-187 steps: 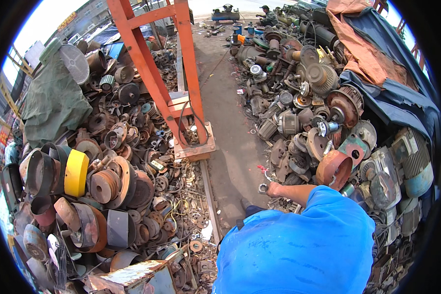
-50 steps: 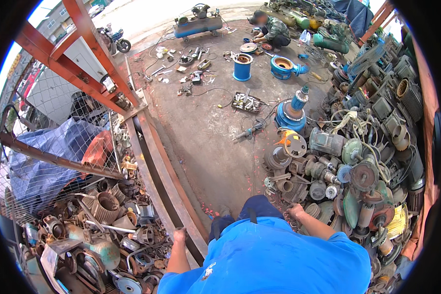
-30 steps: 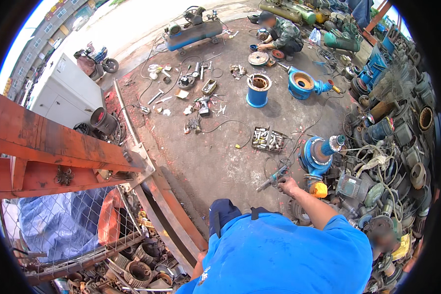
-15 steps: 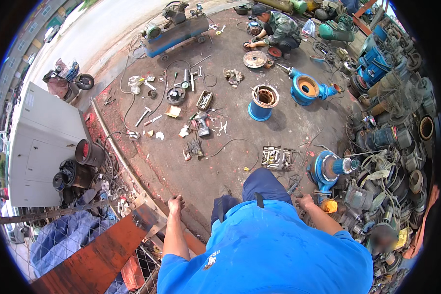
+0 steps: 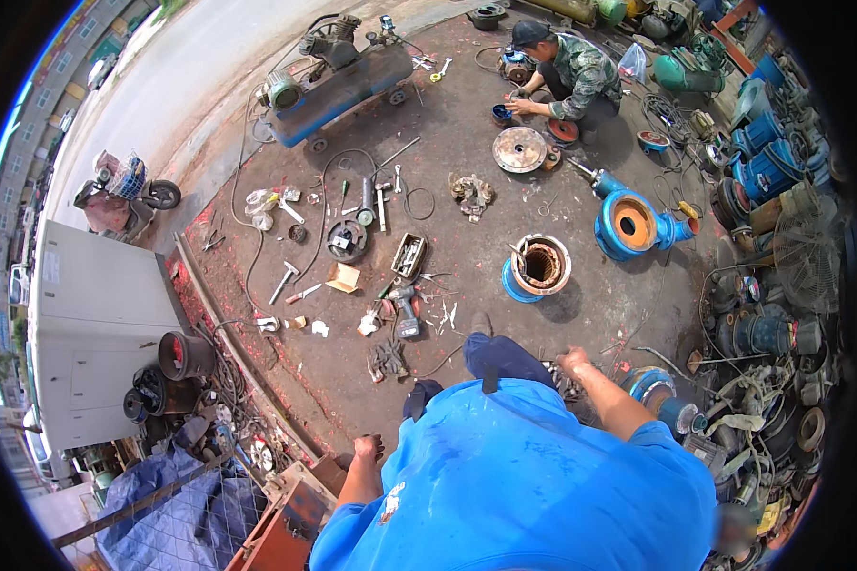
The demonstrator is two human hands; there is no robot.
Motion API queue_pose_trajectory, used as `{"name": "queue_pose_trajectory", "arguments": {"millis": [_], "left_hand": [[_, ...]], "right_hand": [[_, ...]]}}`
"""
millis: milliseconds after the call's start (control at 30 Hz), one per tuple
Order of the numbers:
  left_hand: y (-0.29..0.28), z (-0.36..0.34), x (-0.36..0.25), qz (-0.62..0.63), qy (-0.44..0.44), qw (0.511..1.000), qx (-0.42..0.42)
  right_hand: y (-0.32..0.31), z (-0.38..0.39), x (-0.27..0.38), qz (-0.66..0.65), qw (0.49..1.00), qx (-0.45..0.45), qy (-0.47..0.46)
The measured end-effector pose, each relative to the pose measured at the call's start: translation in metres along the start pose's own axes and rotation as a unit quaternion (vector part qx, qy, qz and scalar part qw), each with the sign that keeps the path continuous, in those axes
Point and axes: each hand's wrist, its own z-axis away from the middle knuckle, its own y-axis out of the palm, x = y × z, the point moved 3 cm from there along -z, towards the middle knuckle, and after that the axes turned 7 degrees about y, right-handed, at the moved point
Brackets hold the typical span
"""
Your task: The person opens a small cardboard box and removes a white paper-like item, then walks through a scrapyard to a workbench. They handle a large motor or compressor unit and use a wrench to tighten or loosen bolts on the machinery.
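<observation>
My left hand [image 5: 369, 447] hangs at my left side with its fingers curled in and nothing visible in them. My right hand [image 5: 573, 361] reaches forward on the right, fingers loosely bent and slightly apart, holding nothing that I can see. Under my right forearm shows part of a tray of metal tools [image 5: 564, 383], mostly hidden by the arm and my body. Beyond it stands a blue motor housing [image 5: 522, 285] with a ring of copper-coloured windings inside. To the right of my right arm sits a blue pump [image 5: 649, 385], partly covered.
Ahead lie a cordless drill [image 5: 406, 312], gloves [image 5: 388, 360], a hammer [image 5: 284, 283] and a toolbox [image 5: 409, 255]. A blue pump casing [image 5: 628, 226] stands right, near a crouching co-worker [image 5: 581, 81]. An air compressor [image 5: 343, 90] is far left; piled motors [image 5: 767, 333] line the right.
The view has moved forward, so things on the ground sit lower or nearer. My right hand has swung forward and my left hand back. The co-worker now handles a small blue part.
</observation>
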Motion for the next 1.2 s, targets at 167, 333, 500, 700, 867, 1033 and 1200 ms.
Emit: {"name": "queue_pose_trajectory", "arguments": {"millis": [167,333,500,700,867,1033,1200], "left_hand": [[0.107,0.053,-0.205,-0.059,0.13,0.984,0.102],[0.184,-0.028,-0.379,0.016,0.133,0.986,0.102],[0.24,-0.154,-0.52,0.038,0.111,0.986,0.12],[0.303,-0.208,-0.772,-0.031,0.131,0.987,0.09],[0.378,-0.178,-0.991,-0.01,0.234,0.963,0.134],[0.441,-0.208,-1.094,0.007,0.195,0.973,0.126],[0.465,-0.293,-1.113,0.05,0.054,0.996,0.039]], "right_hand": [[-0.136,-0.053,0.231,-0.083,0.997,-0.006,-0.006],[-0.19,-0.163,0.37,-0.108,0.993,0.01,-0.044],[-0.199,-0.293,0.416,-0.159,0.985,-0.009,0.059],[-0.264,-0.356,0.494,-0.144,0.977,-0.032,0.153],[-0.312,-0.446,0.578,-0.19,0.966,-0.017,0.172],[-0.344,-0.575,0.726,-0.164,0.977,-0.011,0.137],[-0.373,-0.763,0.919,-0.127,0.986,0.071,0.075]]}}
